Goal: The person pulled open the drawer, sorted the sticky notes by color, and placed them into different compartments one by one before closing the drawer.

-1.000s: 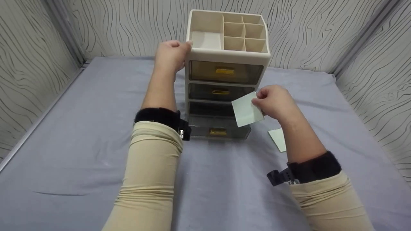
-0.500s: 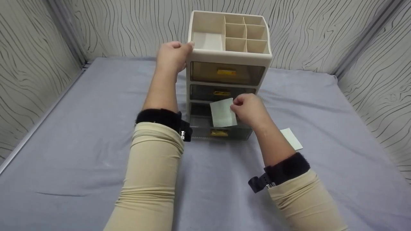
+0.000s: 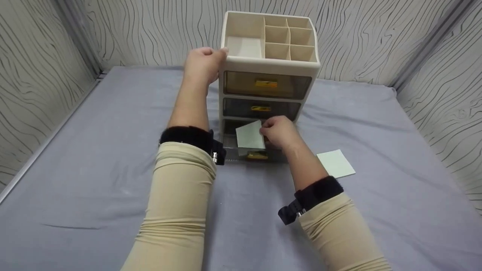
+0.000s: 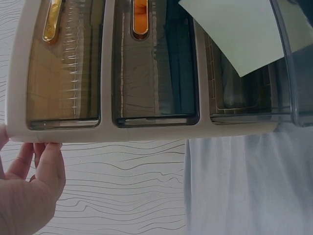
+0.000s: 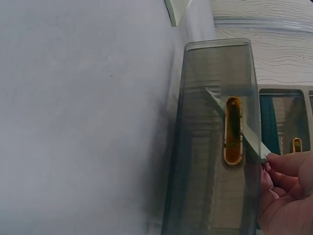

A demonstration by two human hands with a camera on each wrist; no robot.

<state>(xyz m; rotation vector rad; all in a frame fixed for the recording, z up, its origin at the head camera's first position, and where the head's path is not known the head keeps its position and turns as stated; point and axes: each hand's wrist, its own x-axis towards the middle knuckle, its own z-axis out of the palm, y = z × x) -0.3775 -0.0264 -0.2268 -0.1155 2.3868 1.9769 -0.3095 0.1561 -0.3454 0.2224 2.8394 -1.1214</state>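
Note:
A cream drawer organizer [image 3: 269, 63] stands upright with its lowest visible drawer [image 3: 276, 155] pulled out. My left hand [image 3: 202, 67] grips the organizer's upper left front corner, thumb at the top rim and fingers against the side. My right hand [image 3: 281, 132] pinches a thin, pale green note pad [image 3: 249, 136] by its right edge, between thumb and fingers. This pad is tilted, its lower part inside the open drawer, showing through the clear front in the right wrist view. Folded dark teal contents [image 4: 180, 63] show through the middle drawer in the left wrist view.
Another pale green note pad [image 3: 337, 163] lies on the grey-blue cloth [image 3: 248, 226] right of the organizer, partly behind my right forearm. Divided compartments [image 3: 289, 37] open at the organizer's top. Patterned panels [image 3: 158, 34] stand behind and at both sides.
My right hand has moved left and down with the note pad, from beside the organizer into the open drawer. The other pad is now more exposed. My left hand keeps its hold.

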